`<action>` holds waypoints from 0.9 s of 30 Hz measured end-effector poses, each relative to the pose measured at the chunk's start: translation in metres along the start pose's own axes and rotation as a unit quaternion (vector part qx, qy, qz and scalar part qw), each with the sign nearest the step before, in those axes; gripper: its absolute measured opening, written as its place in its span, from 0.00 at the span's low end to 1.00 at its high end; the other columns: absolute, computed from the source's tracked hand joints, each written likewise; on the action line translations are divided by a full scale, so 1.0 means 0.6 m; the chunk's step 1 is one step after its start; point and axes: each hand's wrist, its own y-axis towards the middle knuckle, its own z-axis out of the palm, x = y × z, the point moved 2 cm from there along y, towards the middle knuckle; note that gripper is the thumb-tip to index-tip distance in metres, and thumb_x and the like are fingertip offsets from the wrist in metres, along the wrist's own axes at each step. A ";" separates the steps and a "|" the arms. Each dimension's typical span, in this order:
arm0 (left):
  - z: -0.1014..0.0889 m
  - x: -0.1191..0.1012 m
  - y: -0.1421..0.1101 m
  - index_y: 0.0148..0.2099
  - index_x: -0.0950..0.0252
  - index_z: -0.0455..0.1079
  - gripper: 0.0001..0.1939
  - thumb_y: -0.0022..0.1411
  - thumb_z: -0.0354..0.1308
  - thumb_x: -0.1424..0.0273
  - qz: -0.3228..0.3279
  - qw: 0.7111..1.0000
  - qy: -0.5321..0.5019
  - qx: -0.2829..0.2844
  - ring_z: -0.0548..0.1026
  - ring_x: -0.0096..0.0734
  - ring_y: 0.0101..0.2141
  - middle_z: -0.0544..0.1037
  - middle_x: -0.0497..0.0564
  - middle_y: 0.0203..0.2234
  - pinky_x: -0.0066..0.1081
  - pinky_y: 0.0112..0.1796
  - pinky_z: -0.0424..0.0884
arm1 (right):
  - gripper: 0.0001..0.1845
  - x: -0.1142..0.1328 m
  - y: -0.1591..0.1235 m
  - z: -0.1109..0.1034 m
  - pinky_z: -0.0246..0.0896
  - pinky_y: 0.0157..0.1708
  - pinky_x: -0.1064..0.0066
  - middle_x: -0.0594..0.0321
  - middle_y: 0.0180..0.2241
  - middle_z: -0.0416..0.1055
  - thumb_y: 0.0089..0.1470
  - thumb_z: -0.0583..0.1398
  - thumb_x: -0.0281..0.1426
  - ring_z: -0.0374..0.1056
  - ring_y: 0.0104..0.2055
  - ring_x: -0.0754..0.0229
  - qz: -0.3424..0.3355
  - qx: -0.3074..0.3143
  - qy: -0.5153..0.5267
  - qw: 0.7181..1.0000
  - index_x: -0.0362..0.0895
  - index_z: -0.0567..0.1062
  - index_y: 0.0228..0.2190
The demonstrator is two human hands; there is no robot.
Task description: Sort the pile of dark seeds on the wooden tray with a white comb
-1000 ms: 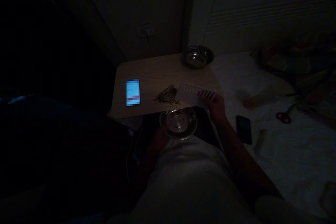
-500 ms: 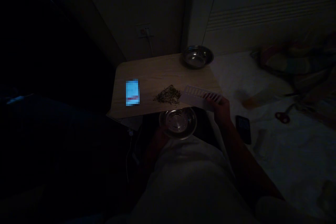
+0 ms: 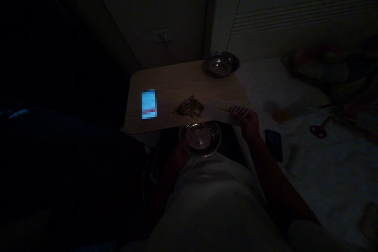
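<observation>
The scene is very dark. My right hand (image 3: 248, 123) grips the right end of a pale, flat piece with a row of slots (image 3: 220, 111), its left end beside a heap of small dark grains or seeds (image 3: 189, 107) on the wooden tabletop (image 3: 171, 80). Just below the table's front edge, a shiny metal bowl (image 3: 203, 151) is held at its left rim by my left hand (image 3: 182, 150). That hand is dim, and its fingers are partly hidden under the bowl. Few details show inside the bowl.
Another metal bowl (image 3: 222, 65) stands at the table's back right corner. A lit, blurred-out screen (image 3: 149, 104) lies on the left. On the white bedding to the right are a dark phone-like device (image 3: 273, 145) and red-handled scissors (image 3: 319, 131). A wall socket (image 3: 162, 35) holds a plug.
The slotted piece has tipped slightly, so its slots look paler and its far edge sits a little lower. My left hand and the bowl stay nearly where they were.
</observation>
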 end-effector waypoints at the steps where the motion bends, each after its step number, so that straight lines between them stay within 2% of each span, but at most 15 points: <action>1: 0.000 0.000 0.000 0.35 0.63 0.76 0.14 0.43 0.66 0.80 0.000 1.000 0.000 0.000 0.73 0.47 0.51 0.82 0.52 0.35 0.40 0.54 0.64 | 0.12 0.000 0.000 -0.001 0.69 0.34 0.63 0.63 0.30 0.79 0.38 0.69 0.37 0.74 0.31 0.55 0.002 0.000 -0.001 1.000 0.46 0.80 0.29; 7: -0.012 0.007 0.011 0.35 0.64 0.77 0.10 0.46 0.66 0.76 -0.016 1.000 0.000 -0.014 0.72 0.48 0.52 0.82 0.53 0.35 0.41 0.54 0.64 | 0.12 -0.001 0.000 -0.003 0.69 0.34 0.63 0.63 0.30 0.79 0.37 0.68 0.37 0.74 0.31 0.55 -0.004 -0.002 -0.002 1.000 0.47 0.79 0.28; 11: -0.021 0.011 0.016 0.36 0.66 0.77 0.11 0.46 0.66 0.76 -0.022 1.000 0.003 -0.021 0.72 0.47 0.52 0.82 0.53 0.36 0.40 0.54 0.64 | 0.12 0.000 0.002 -0.004 0.68 0.33 0.64 0.64 0.29 0.79 0.36 0.69 0.36 0.73 0.30 0.56 0.002 0.001 0.007 1.000 0.47 0.80 0.28; 16: -0.009 0.008 0.017 0.41 0.66 0.76 0.18 0.44 0.65 0.76 -0.026 0.999 -0.022 0.002 0.71 0.49 0.53 0.81 0.54 0.39 0.42 0.54 0.65 | 0.11 0.004 0.003 -0.004 0.67 0.32 0.67 0.64 0.28 0.78 0.36 0.69 0.36 0.72 0.29 0.58 0.001 0.007 0.006 1.000 0.47 0.80 0.27; 21: -0.002 0.005 0.019 0.42 0.66 0.76 0.18 0.44 0.65 0.77 -0.025 0.999 -0.026 0.004 0.69 0.50 0.55 0.81 0.55 0.41 0.42 0.54 0.64 | 0.12 -0.001 0.004 -0.004 0.67 0.32 0.67 0.64 0.28 0.78 0.35 0.70 0.35 0.73 0.30 0.58 0.001 0.011 0.014 1.000 0.46 0.80 0.28; 24: -0.010 0.007 0.019 0.38 0.67 0.77 0.15 0.44 0.64 0.78 -0.019 1.000 -0.020 -0.013 0.71 0.49 0.53 0.81 0.55 0.39 0.41 0.53 0.64 | 0.12 -0.004 0.004 -0.003 0.68 0.32 0.66 0.64 0.28 0.79 0.36 0.70 0.36 0.73 0.30 0.57 0.004 0.021 0.017 1.000 0.47 0.80 0.28; 27: -0.017 0.010 0.017 0.31 0.65 0.76 0.12 0.41 0.64 0.82 -0.001 0.999 -0.013 -0.033 0.72 0.44 0.52 0.82 0.51 0.36 0.37 0.54 0.64 | 0.12 -0.001 0.002 0.000 0.68 0.31 0.67 0.64 0.28 0.79 0.36 0.69 0.36 0.73 0.29 0.57 0.007 0.027 0.008 1.000 0.46 0.80 0.27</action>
